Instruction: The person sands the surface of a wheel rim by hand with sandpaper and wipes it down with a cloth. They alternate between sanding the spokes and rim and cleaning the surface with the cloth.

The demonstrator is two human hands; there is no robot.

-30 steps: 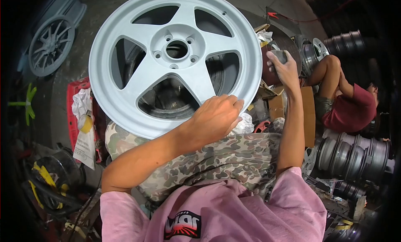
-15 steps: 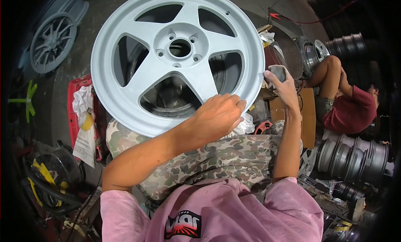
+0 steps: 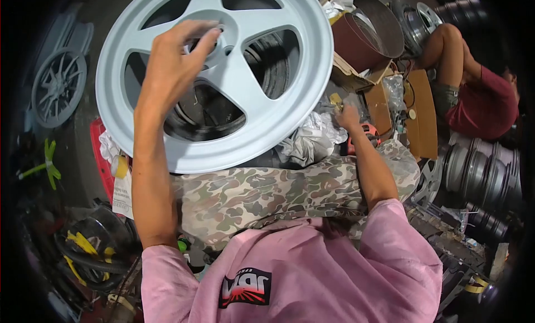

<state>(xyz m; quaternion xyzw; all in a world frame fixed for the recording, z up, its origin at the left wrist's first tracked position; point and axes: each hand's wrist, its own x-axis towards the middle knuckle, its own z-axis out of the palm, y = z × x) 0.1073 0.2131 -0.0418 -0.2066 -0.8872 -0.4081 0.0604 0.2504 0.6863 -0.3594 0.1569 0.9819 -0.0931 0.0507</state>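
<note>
A large pale grey five-spoke car wheel [image 3: 239, 81] lies face up in front of my lap. My left hand [image 3: 173, 58] is raised over its hub, thumb apart from the fingers, and nothing shows in it. Right of the wheel, my right hand [image 3: 348, 118] reaches down with curled fingers beside a small yellowish piece [image 3: 335, 99]; I cannot tell what it holds. Crumpled whitish sheeting [image 3: 315, 138] lies between that hand and the wheel's rim. Just below the hand is a red and black object [image 3: 365, 137], partly behind my forearm.
A cardboard box [image 3: 425, 114] and a reddish-brown cylinder [image 3: 356, 42] are at the right. Beyond sits another person [image 3: 485, 114], near stacked wheels [image 3: 479, 170]. To the left are a red container [image 3: 100, 147], a tape roll [image 3: 119, 167] and a spoked wheel [image 3: 58, 88].
My left hand has moved from the wheel's near rim to above its hub. My right hand has dropped beside the wheel; the dark grey block it held no longer shows. The view has shifted.
</note>
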